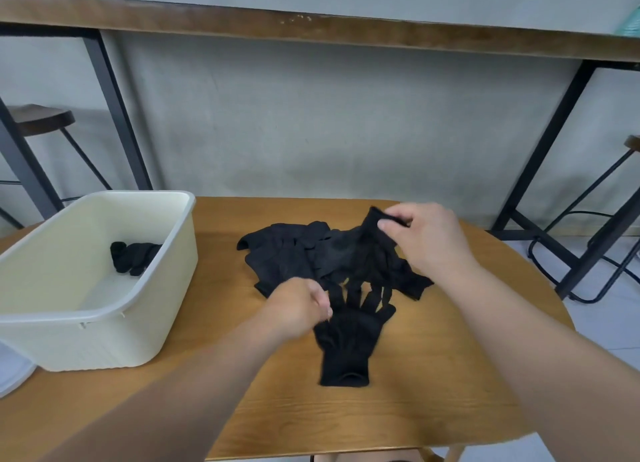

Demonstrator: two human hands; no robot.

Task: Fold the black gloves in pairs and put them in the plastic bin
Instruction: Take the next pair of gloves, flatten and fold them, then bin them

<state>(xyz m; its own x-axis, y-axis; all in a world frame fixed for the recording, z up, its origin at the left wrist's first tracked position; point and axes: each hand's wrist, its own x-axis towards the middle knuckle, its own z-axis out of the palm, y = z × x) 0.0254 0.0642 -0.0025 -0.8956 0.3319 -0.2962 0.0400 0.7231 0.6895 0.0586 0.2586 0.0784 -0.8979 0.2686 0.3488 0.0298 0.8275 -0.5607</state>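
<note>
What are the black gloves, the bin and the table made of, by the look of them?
The gloves look like a soft matte knit fabric: limp, with a ribbed cuff. The bin seems to be smooth cream plastic with a paler moulded rim. The table shows a warm wood grain with a light sheen; whether it is solid wood or veneer is not clear.

Soft, even indoor light, no glare — faint shadows on the table under the forearms. Slight motion blur above it; wide-angle bend beyond the table — edges soft.
</note>
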